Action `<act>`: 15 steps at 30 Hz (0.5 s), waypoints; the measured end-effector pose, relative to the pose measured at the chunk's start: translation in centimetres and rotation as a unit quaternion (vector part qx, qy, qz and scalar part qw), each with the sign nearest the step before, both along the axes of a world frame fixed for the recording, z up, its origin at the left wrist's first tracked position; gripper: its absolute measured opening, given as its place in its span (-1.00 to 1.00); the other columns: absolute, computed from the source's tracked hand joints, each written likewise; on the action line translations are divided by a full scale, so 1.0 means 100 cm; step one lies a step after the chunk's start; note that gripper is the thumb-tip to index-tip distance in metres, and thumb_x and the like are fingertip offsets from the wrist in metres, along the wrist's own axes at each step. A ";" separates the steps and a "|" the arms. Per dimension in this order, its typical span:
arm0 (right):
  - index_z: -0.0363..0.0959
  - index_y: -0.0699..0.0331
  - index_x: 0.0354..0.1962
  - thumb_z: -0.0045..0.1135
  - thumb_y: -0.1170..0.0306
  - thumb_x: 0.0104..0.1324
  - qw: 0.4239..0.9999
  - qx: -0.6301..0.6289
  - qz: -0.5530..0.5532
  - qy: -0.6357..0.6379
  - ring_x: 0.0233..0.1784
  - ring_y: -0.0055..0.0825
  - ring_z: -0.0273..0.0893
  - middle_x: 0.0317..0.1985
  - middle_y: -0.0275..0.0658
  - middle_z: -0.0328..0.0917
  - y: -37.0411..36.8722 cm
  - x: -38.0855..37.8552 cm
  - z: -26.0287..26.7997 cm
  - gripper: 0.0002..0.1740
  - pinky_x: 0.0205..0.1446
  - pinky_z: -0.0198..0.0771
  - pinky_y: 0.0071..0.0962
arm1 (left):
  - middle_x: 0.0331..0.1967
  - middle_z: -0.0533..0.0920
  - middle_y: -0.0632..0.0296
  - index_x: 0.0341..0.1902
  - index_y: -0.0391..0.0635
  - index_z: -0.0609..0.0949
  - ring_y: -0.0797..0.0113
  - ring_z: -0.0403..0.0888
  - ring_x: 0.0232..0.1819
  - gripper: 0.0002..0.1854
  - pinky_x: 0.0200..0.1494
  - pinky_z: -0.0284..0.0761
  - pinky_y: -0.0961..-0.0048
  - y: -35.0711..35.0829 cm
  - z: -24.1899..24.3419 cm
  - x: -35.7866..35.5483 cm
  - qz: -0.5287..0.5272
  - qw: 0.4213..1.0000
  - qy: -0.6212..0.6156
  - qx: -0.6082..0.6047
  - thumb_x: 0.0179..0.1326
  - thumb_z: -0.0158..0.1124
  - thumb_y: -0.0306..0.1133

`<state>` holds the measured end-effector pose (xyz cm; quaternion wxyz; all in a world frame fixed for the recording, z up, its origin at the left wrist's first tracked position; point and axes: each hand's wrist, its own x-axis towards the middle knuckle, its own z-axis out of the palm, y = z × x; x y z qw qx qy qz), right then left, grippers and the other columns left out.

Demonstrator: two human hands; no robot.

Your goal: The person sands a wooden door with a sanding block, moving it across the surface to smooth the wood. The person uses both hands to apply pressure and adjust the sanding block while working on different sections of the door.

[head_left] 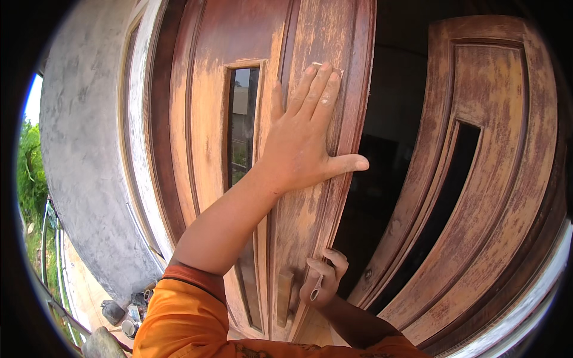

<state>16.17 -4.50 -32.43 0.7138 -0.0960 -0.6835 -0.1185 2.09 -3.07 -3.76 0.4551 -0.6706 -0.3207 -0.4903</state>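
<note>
My left hand lies flat on a wooden door leaf, fingers up and thumb out past its edge. Under the fingertips shows the pale rim of a thin sheet, apparently sandpaper, mostly hidden by the fingers. Lower down, my right hand is curled at the free edge of this leaf and seems to grip it; a small pale loop, perhaps a ring, shows on it. The leaf's dark red-brown finish is worn to bare wood in patches. A narrow glass pane is set beside my left hand.
A second wooden door leaf, patchy too, stands open at the right, with a dark interior between the leaves. A white-streaked frame and grey wall are on the left. Below lie a black bag and a can.
</note>
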 end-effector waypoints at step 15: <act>0.62 0.25 0.06 0.08 0.50 0.43 1.000 0.001 0.011 -0.014 0.31 -0.09 0.36 0.34 -0.01 0.32 0.007 0.003 -0.005 -0.70 0.28 0.38 -0.15 | 0.75 0.12 -0.11 0.74 -0.24 0.14 -0.05 -0.08 0.81 0.29 0.75 -0.35 -0.27 0.003 0.057 -0.003 0.020 0.999 -0.017 0.029 0.29 0.03 0.65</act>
